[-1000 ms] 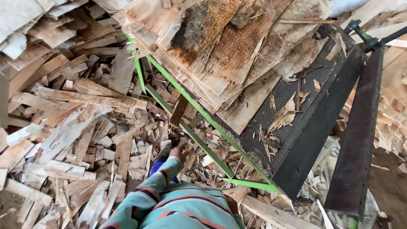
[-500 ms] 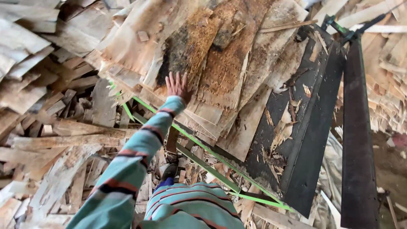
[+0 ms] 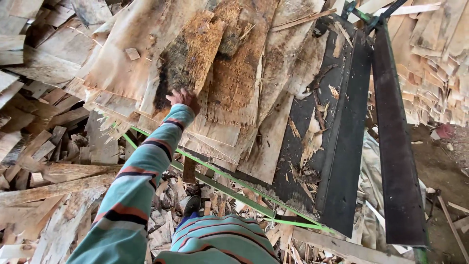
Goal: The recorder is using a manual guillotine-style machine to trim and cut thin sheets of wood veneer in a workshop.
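Reaching hand: left hand is stretched up and out onto a rough, dark-stained veneer sheet, fingers pressed against its lower edge. Honestly can't tell if they're curled around it or just flat on it, the hand is seen from behind.
Where that sheet is: it lies on top of a messy pile of thin wood sheets, tilted, with its lower end at the hand and its ragged upper end pointing away toward the top of the view.
Sleeve: teal striped sleeve runs from the bottom of the view up to the hand.
Other hand: right one isn't visible anywhere.
Under the pile: a green metal frame runs slantwise beneath the sheets.
Beside the pile: a black conveyor belt with wood flakes scattered on it, and just past it a dark metal rail.
Below: a dark shoe stands among the scraps, right under the frame.
Off to the left: a heap of broken wood strips covers the ground.
Far right: another stack of pale veneer pieces, well apart from the hand.
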